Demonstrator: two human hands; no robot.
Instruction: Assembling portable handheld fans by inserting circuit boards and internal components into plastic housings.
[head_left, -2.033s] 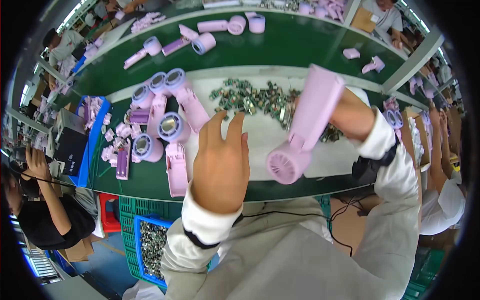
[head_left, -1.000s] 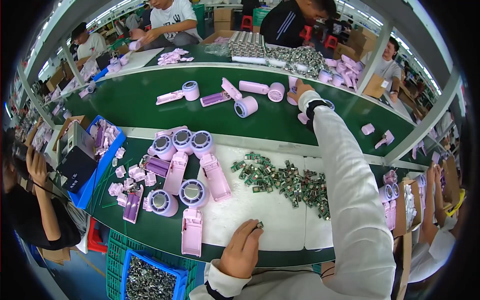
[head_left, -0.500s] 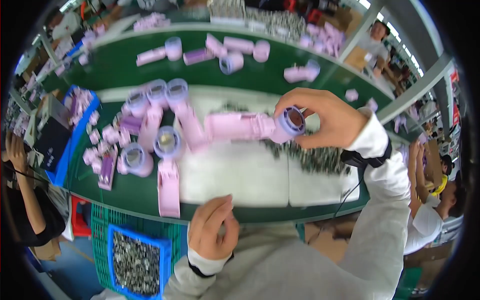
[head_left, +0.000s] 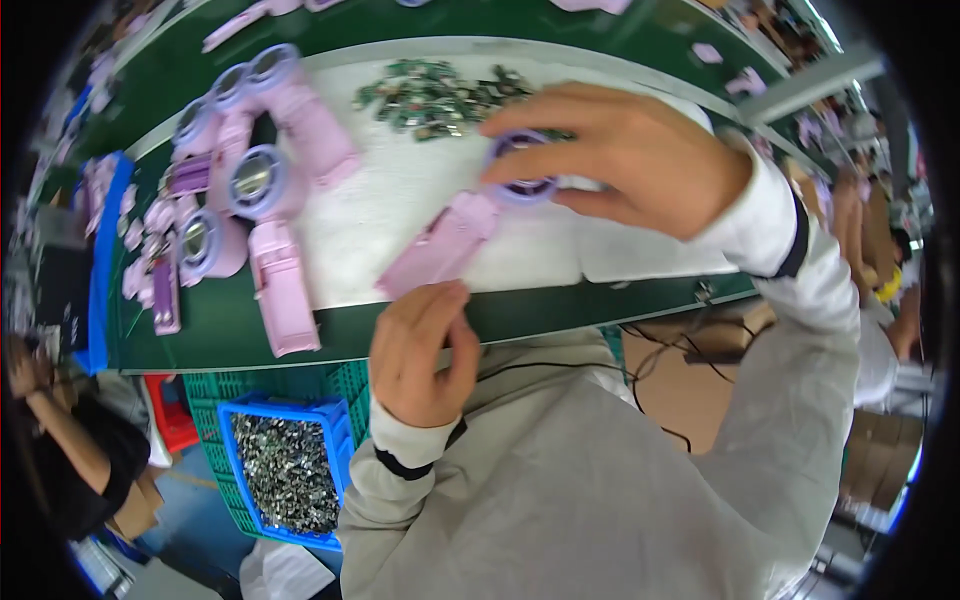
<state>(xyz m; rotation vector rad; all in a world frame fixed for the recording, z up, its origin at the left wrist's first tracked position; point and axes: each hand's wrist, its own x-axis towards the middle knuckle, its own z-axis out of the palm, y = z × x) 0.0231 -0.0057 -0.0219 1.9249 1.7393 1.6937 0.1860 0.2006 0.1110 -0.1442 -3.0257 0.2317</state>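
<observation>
My right hand (head_left: 640, 160) grips the round lilac head of a pink plastic housing (head_left: 440, 243) above the white mat (head_left: 350, 225). The housing's long handle slants down to the left, its lower end just above my left hand (head_left: 418, 355). The left hand's fingers are curled with thumb and fingertips close together at the table's front edge; whatever lies between them is hidden. Left of the mat stand several similar pink housings (head_left: 283, 285) with round heads. Loose small circuit boards (head_left: 430, 100) lie heaped on the mat behind the held housing.
Small pink parts (head_left: 160, 215) lie on the green table at the left, beside a blue tray edge (head_left: 103, 270). Below the table edge, a blue crate (head_left: 340, 445) holds many small boards. Another person's arm (head_left: 70, 440) shows at far left. Cables (head_left: 655, 365) hang at right.
The view has shifted, bringing the mat and table lower-edge higher. My right hand has brought the housing nearer and turned it, so its handle now slants toward my left hand. The left hand stays curled.
</observation>
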